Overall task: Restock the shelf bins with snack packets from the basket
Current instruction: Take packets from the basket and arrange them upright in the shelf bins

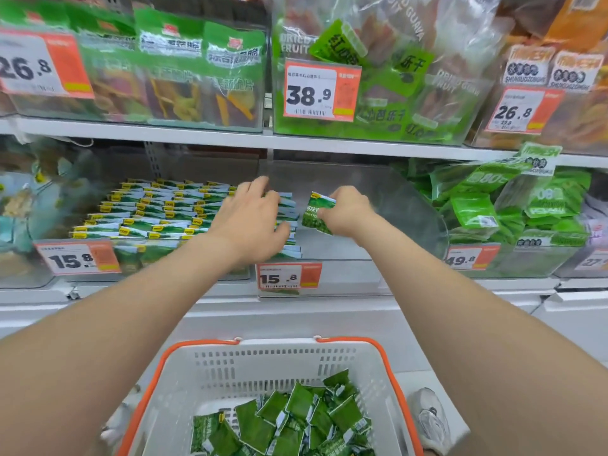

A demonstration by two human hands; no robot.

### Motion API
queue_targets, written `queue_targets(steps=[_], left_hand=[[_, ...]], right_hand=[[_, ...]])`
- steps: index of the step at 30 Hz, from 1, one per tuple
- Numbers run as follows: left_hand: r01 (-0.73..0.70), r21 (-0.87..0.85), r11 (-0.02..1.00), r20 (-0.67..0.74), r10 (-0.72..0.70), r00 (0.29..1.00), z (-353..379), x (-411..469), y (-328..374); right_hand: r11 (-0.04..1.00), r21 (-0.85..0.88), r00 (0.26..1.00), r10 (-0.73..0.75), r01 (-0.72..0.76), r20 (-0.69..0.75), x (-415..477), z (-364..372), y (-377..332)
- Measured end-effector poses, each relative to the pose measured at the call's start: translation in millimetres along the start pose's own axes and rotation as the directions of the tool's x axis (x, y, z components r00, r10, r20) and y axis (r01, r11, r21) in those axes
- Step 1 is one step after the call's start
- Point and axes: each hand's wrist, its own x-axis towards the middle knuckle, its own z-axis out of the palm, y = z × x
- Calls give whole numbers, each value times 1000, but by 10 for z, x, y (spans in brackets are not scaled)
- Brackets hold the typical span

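my right hand [348, 212] pinches a green snack packet [316, 214] upright, just right of the packet row [289, 250] my spread, open left hand [251, 222] rests on.

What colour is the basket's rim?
The rim is orange, clearest in the head view.

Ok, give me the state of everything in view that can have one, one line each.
Left hand, open, fingers resting on the stacked packets.
Right hand, gripping a green packet, held upright.
Middle bin, partly filled, right side bare.
Left bin rows, packed close, on edge.
Basket, part full of loose packets.
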Motion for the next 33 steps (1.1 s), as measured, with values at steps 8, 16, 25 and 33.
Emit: queue_targets(steps=[8, 16, 25, 33], left_hand=[[115, -24, 993, -95, -117, 989, -12, 314, -66], [146, -42, 988, -83, -149, 985, 12, 480, -51], [84, -63, 995, -107, -90, 990, 73, 431, -81], [-44, 0, 999, -86, 44, 995, 156, 195, -133]], right_hand=[[920, -390, 994, 17, 28, 111, 791, 295, -105], [887, -461, 999, 8, 15, 48, 1296, 658, -94], [915, -399, 991, -103, 62, -83, 1366, 753, -25], [958, -240, 982, -130, 159, 134, 893, 507, -64]])
